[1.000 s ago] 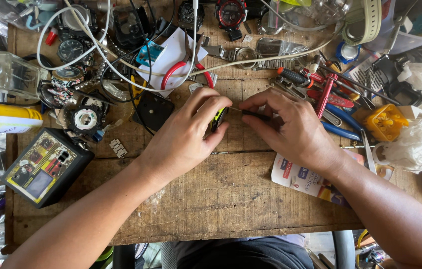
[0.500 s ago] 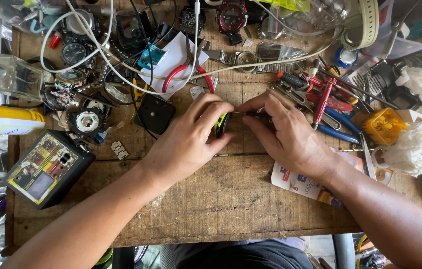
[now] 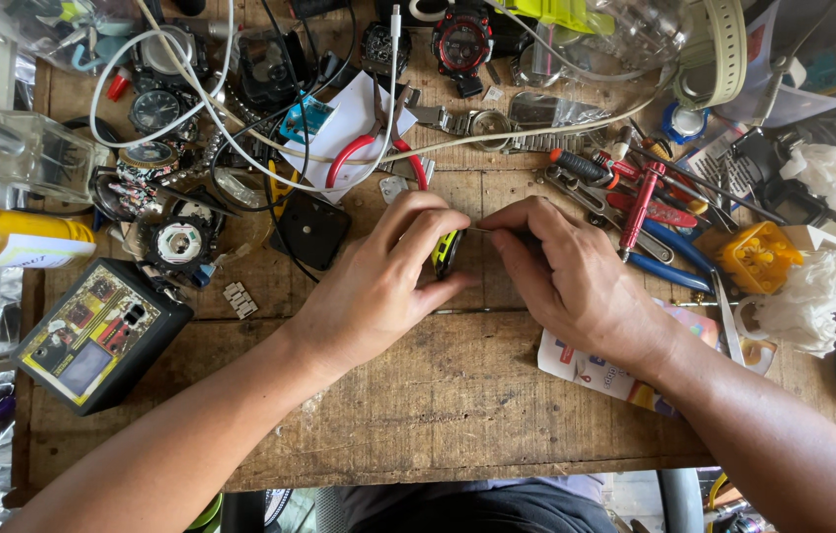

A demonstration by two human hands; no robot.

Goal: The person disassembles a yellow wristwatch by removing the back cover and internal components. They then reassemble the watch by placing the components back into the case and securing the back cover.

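Note:
My left hand (image 3: 379,286) pinches a small black and yellow-green watch case (image 3: 447,252) on edge over the wooden workbench (image 3: 408,415). My right hand (image 3: 576,276) faces it from the right, fingers closed around a thin metal tool (image 3: 485,230) whose tip touches the case. Most of the tool is hidden in the fingers.
Watches, watch parts and white cables crowd the bench's back. A black tester box (image 3: 97,336) sits at front left, with a yellow bottle (image 3: 3,237) beside it. Red and blue hand tools (image 3: 645,212), a small yellow container (image 3: 759,257) and crumpled tissue (image 3: 803,301) lie right.
Both hands stay together at the watch case with only slight finger shifts; the view has moved a little.

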